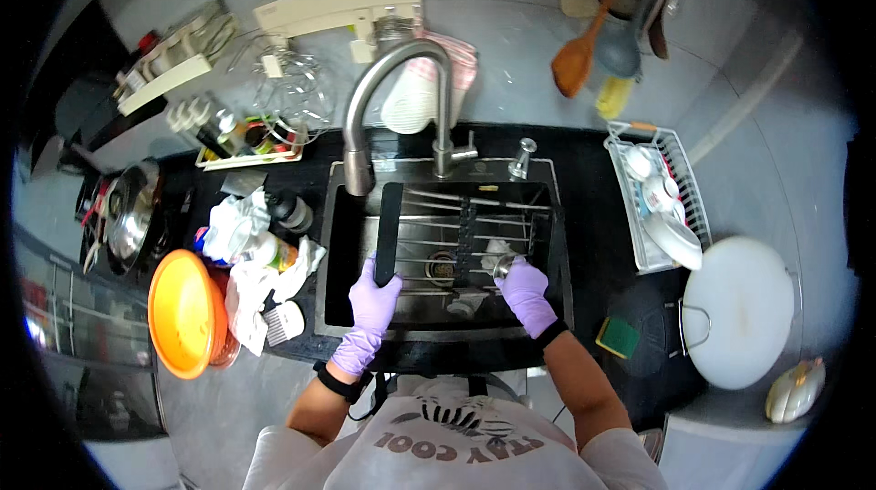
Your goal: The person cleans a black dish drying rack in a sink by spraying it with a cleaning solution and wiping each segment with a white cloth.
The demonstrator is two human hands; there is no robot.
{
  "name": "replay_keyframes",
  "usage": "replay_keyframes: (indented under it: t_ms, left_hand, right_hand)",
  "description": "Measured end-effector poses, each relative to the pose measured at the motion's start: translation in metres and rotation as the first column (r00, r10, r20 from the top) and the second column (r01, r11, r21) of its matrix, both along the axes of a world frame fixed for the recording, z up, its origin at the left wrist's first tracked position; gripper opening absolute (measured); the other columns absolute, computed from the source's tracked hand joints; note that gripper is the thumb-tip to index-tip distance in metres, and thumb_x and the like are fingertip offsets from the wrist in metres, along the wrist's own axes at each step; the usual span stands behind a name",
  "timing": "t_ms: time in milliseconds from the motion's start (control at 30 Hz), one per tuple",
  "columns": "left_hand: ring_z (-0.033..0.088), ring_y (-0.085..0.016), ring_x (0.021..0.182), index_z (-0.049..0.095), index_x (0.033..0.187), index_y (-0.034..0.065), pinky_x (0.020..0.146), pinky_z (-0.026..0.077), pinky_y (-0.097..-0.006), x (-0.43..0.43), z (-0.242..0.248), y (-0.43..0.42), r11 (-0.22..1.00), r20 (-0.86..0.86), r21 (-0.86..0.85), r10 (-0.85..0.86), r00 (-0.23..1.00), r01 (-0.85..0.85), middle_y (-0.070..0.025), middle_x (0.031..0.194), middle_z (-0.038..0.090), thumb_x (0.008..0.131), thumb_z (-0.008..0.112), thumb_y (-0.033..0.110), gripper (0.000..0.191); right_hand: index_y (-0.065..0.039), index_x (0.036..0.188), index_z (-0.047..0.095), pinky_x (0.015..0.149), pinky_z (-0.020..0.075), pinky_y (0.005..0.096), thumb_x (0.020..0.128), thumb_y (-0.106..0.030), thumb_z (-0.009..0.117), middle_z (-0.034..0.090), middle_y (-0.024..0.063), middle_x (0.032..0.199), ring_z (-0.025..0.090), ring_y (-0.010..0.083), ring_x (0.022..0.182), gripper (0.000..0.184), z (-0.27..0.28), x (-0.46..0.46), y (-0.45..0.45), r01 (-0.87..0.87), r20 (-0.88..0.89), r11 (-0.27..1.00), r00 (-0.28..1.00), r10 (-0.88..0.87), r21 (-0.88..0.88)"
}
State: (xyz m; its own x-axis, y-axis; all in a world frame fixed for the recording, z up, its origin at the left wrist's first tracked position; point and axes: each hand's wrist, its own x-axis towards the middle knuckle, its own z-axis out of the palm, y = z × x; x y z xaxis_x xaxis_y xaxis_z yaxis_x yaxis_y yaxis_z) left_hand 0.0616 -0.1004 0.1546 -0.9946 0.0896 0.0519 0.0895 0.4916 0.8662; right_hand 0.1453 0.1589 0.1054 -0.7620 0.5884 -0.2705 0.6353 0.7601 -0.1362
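Note:
My left hand [374, 297], in a purple glove, grips the near end of a black bar [389, 230]. The bar forms the left side of a metal-rod rack [431, 241] lying across the sink [350, 216]. My right hand [527, 293], gloved too, holds a small round metal object [503, 266] above the rack's right part; the fingers partly hide it. Just behind that object is a crumpled white piece [497, 249]. Through the rods I see the drain [441, 267] and a pale item [465, 305], too blurred to name.
A tall faucet [357, 165] arches over the sink's back left. Left of the sink sit an orange basket [183, 312], crumpled white wipes [248, 295] and a black-capped bottle [291, 211]. To the right are a dish rack [691, 202], a sponge [618, 337] and a white round board [742, 312].

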Motion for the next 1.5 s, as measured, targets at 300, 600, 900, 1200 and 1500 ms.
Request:
replay_keyframes:
  t_ms: [300,600,900,1200,1500]
  left_hand:
    - [0.068,-0.035,0.079,0.059,0.111,0.0037,0.07,0.052,-0.0399,0.024,-0.004,-0.084,0.92,-0.005,-0.243,0.315,0.949,-0.307,-0.0195,0.082,0.068,0.076,0.071,0.028,0.044]
    - [0.068,-0.022,0.076,0.056,0.119,-0.0054,0.071,0.051,-0.033,0.057,0.011,-0.143,0.802,0.06,-0.269,0.567,0.822,-0.533,-0.0185,0.085,0.069,0.075,0.072,0.019,0.053]
    - [0.056,-0.011,0.068,0.056,0.116,-0.006,0.062,0.047,-0.0255,0.058,-0.003,-0.161,0.783,0.277,0.012,0.595,0.754,-0.622,-0.0067,0.08,0.066,0.077,0.071,0.012,0.046]
    - [0.062,-0.014,0.079,0.049,0.126,-0.009,0.072,0.05,-0.0259,0.015,-0.025,-0.133,0.858,0.418,0.084,0.432,0.8,-0.507,-0.012,0.093,0.069,0.076,0.072,0.021,0.062]
    - [0.062,-0.013,0.072,0.051,0.126,-0.0044,0.066,0.05,-0.0263,0.004,-0.038,-0.119,0.85,0.464,0.219,0.342,0.817,-0.48,-0.0081,0.088,0.068,0.077,0.07,0.019,0.058]
  right_hand:
    - [-0.011,0.085,0.057,0.069,0.0504,0.0402,0.074,-0.04,0.073,0.066,0.01,0.079,0.066,0.0288,0.077,0.034,-0.034,-0.058,-0.042,-0.286,-0.226,0.896,0.95,0.217,-0.341]
    - [-0.008,0.088,0.062,0.068,0.051,0.0371,0.074,-0.041,0.072,0.068,0.0132,0.08,0.066,0.0288,0.074,0.037,-0.075,-0.083,0.025,0.031,-0.329,0.84,0.912,-0.245,-0.541]
    - [-0.006,0.104,0.063,0.087,0.048,0.0375,0.089,-0.034,0.059,0.065,0.0176,0.107,0.062,0.0331,0.101,0.033,-0.093,-0.151,0.051,-0.191,-0.58,0.885,0.808,-0.104,-0.424]
    - [-0.003,0.098,0.065,0.083,0.0466,0.0456,0.095,-0.038,0.042,0.066,0.0205,0.097,0.06,0.04,0.094,0.042,-0.029,-0.302,0.114,-0.182,-0.461,0.968,0.883,0.084,-0.173]
    - [-0.004,0.093,0.06,0.047,0.0514,0.036,0.097,-0.04,0.045,0.061,0.0062,0.096,0.06,0.0205,0.066,0.038,-0.071,-0.312,0.139,-0.057,-0.429,0.758,0.851,-0.304,-0.65]
